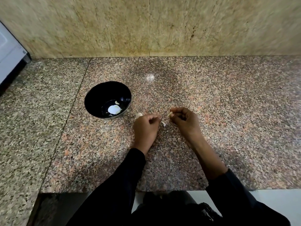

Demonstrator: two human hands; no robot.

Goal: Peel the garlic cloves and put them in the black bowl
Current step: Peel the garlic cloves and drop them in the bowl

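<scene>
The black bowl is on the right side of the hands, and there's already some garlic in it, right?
Not quite. The head view shows the black bowl to the left of both hands, beyond the left hand, not on the right. The rest holds: a peeled garlic clove already lies inside it.

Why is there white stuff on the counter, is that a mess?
Just a little one. A papery scrap lies on the counter beside the black bowl, by the left hand. It looks like garlic peel. Nothing else seems odd.

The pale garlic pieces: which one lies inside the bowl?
The small curved piece near the black bowl's right inner wall; the others are at the hands or on the counter.
</scene>
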